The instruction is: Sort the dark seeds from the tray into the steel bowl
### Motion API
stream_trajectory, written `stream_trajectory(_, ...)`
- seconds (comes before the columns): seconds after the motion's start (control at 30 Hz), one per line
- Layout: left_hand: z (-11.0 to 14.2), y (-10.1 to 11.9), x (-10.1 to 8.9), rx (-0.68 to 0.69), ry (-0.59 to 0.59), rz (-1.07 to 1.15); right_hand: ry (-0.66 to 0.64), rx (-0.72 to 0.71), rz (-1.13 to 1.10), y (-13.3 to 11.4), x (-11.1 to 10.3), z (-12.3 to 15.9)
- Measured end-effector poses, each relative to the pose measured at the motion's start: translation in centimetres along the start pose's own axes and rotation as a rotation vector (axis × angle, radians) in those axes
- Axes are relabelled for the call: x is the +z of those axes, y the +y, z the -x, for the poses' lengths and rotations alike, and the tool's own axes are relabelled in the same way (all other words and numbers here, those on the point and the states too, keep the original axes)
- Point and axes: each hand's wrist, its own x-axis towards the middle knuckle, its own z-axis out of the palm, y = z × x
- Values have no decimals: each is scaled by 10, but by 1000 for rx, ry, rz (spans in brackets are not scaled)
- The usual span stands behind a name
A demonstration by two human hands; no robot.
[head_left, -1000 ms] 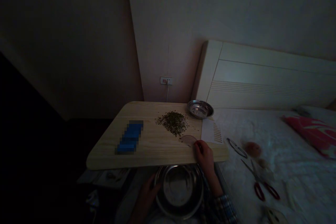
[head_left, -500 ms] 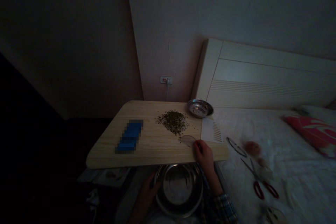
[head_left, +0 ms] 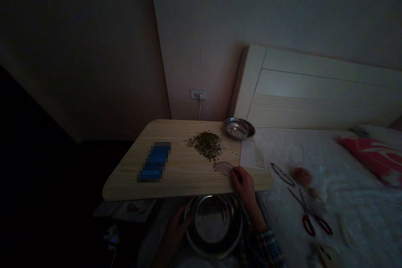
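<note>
My right hand (head_left: 243, 182) rests at the front right of the wooden board, fingers closed on one end of a thin, see-through curved plastic piece (head_left: 223, 168). Its exact kind I cannot make out. Just beyond its far edge lies a loose pile of small dark green grains (head_left: 207, 144), with strays around it. Below the board's front edge, my left hand (head_left: 178, 226) grips the left rim of a large metal bowl (head_left: 216, 251) at my lap. Grains inside that bowl cannot be made out in the dim light.
A smaller steel bowl (head_left: 239, 129) stands at the back right of the wooden board (head_left: 182, 184), near a white slotted sheet (head_left: 249, 155). A blurred-out blue item (head_left: 155, 161) lies left. On the bed are red-handled scissors (head_left: 309, 213), thin metal tongs or similar (head_left: 282, 174) and a reddish bundle (head_left: 302, 175).
The view has shifted very slightly. Both hands, the plastic piece and the grain pile look the same as before.
</note>
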Motion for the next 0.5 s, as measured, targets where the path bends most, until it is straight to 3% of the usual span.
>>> stream_trajectory(0.5, 0, -1, 0, 11, -13, 34, -20, -11, -32, 1, 1, 2)
